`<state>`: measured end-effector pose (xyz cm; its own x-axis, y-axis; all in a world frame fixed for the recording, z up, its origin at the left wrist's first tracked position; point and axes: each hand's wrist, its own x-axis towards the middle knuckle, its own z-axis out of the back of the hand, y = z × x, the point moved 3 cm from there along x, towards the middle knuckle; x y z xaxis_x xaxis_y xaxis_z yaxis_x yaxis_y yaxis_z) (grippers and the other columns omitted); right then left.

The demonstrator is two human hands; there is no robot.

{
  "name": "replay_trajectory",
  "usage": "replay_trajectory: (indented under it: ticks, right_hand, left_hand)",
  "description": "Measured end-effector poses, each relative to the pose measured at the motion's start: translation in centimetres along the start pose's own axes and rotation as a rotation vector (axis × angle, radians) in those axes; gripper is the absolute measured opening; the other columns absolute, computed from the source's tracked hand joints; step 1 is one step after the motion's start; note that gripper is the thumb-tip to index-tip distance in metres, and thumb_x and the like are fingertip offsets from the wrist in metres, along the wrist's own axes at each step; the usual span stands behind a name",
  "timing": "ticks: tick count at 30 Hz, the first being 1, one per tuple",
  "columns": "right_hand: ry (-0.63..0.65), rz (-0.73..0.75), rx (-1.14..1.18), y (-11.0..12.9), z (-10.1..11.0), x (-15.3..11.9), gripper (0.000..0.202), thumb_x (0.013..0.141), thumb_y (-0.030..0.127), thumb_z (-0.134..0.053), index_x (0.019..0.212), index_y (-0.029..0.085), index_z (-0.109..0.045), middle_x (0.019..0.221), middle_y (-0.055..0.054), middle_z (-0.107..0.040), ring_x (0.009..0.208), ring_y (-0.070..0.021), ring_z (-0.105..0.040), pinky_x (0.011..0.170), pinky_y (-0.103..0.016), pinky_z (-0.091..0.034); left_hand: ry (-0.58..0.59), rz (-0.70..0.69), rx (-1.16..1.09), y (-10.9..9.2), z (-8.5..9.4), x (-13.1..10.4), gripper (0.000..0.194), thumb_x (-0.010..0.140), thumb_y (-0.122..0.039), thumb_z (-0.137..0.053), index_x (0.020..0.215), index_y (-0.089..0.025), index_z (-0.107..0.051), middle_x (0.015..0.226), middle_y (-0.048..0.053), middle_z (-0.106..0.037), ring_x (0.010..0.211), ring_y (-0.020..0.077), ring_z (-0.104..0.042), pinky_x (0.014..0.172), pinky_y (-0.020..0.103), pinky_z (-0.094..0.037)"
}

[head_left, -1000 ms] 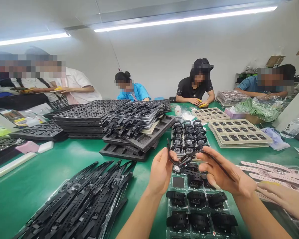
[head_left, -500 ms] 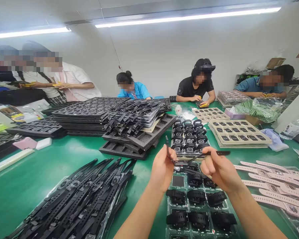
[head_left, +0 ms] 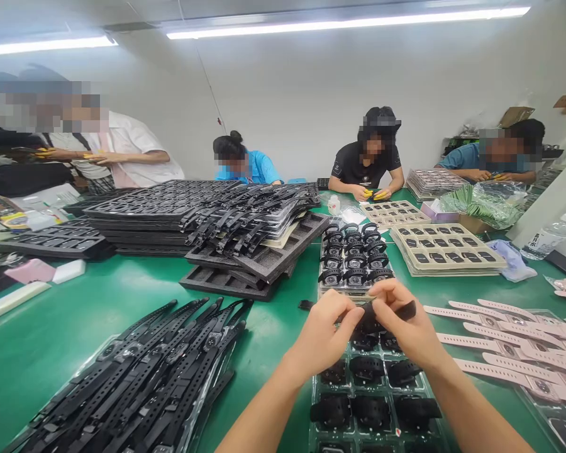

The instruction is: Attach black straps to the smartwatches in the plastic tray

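Note:
Above a clear plastic tray [head_left: 315, 377], my left hand [head_left: 321, 333] and my right hand [head_left: 410, 324] hold a black smartwatch [head_left: 368, 319] between them. Fingers and thumbs of both hands pinch its strap, and most of the watch is hidden behind them. One dark strap end [head_left: 406, 310] shows by my right fingers. Rows of black watches with looped straps, such as one watch [head_left: 368, 409], sit in the tray's compartments under my hands.
At left lies a pile of black watches with straight straps [head_left: 146, 371]; pink-strapped watches [head_left: 509, 346] lie at right. Beyond stand a second watch tray [head_left: 353, 292], stacked black foam trays [head_left: 283, 251] and cream trays [head_left: 453, 269]. Several people work across the green table [head_left: 122, 283].
My hands have come closer together and turned inward over the tray. The watch, seen earlier with its strap ends spread, is now mostly covered by my fingers. The camera view has shifted slightly.

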<state>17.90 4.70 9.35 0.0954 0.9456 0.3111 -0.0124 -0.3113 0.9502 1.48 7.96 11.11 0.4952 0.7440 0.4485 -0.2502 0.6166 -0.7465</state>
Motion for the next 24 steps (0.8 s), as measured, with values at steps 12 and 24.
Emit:
replay_trajectory:
  ticks: [12,24]
  right_hand:
    - [-0.178,0.056,-0.003,0.5,-1.0,-0.8,0.019,0.094,0.045,-0.065,0.097,0.027,-0.062,0.075,0.001,-0.057,0.069,-0.0184,-0.052,0.066,-0.031,-0.044]
    - [-0.029,0.061,0.042,0.2,-2.0,-0.9,0.017,0.101,0.043,-0.055,0.109,0.028,-0.055,0.077,0.005,-0.052,0.054,-0.0113,-0.045,0.051,-0.025,-0.037]
  left_hand:
    - [-0.043,-0.251,0.181,-0.2,-0.4,-0.2,0.018,0.096,-0.027,-0.060,0.112,-0.023,-0.067,0.102,0.008,-0.076,0.087,0.0236,-0.068,0.078,0.038,-0.050]
    - [-0.075,-0.018,-0.201,1.1,-1.0,-0.6,0.022,0.095,-0.026,-0.061,0.116,-0.025,-0.064,0.102,0.006,-0.073,0.090,0.0210,-0.068,0.081,0.032,-0.054]
